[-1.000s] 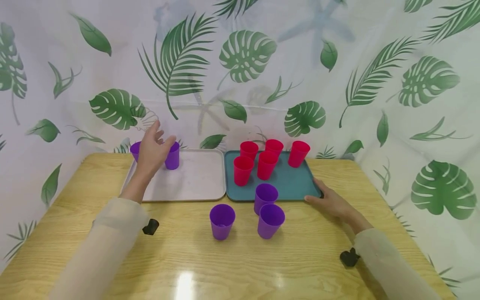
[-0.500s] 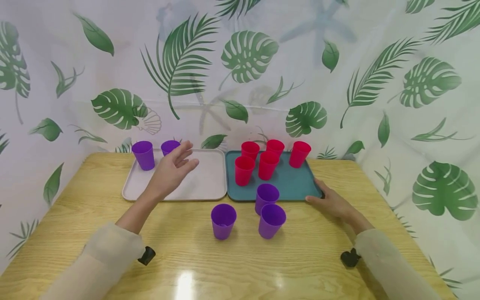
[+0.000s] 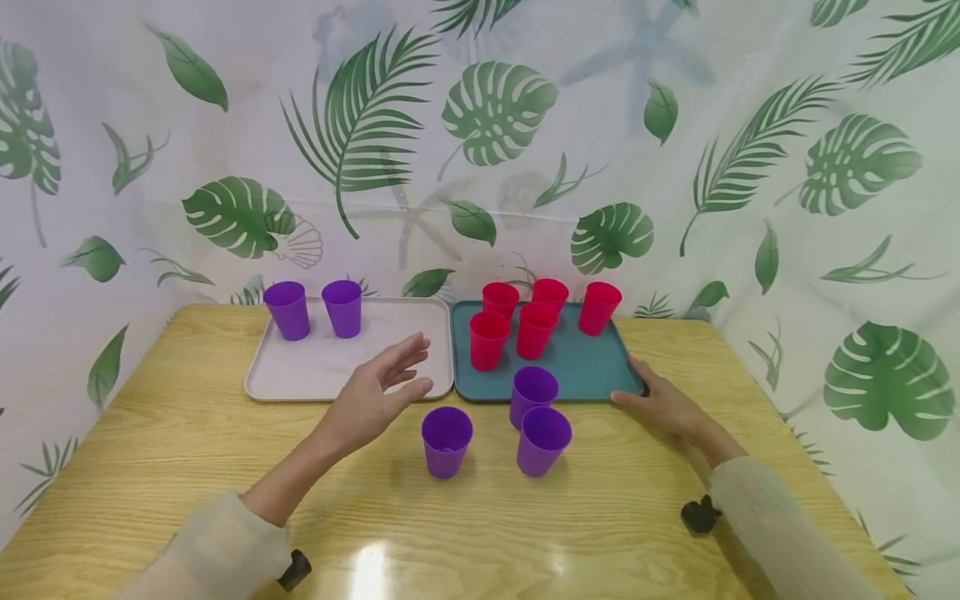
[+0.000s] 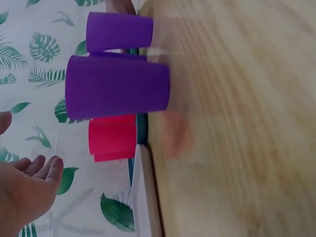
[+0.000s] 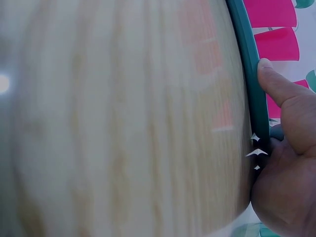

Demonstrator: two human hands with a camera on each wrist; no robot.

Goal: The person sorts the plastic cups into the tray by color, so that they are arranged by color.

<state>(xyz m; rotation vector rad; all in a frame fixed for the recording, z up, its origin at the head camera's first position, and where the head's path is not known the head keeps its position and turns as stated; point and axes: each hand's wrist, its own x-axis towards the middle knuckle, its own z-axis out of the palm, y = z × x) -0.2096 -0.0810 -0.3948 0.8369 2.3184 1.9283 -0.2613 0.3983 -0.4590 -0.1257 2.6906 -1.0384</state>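
Observation:
My left hand (image 3: 375, 396) hovers with fingers apart and nothing in it, over the front edge of the white tray (image 3: 315, 390). Just right of it a purple cup (image 3: 446, 450) stands upright on the table; the left wrist view shows this purple cup (image 4: 116, 86) beyond my fingertips. Another purple cup (image 3: 542, 450) and a third purple cup (image 3: 534, 396) stand close together farther right, by the teal tray (image 3: 592, 379). My right hand (image 3: 663, 404) grips that tray's front right corner. In the right wrist view the thumb (image 5: 276, 81) lies along the rim.
Several red cups (image 3: 536, 331) stand on the teal tray, mostly toward its left and back. A purple cup (image 3: 287, 312) and a second purple cup (image 3: 342, 310) sit at the white tray's back left. A leaf-patterned cloth (image 3: 480, 167) hangs behind the wooden table (image 3: 450, 533).
My left hand has come away from the purple cups at the white tray's back left, moving right and toward me. My right hand stays at the teal tray's corner.

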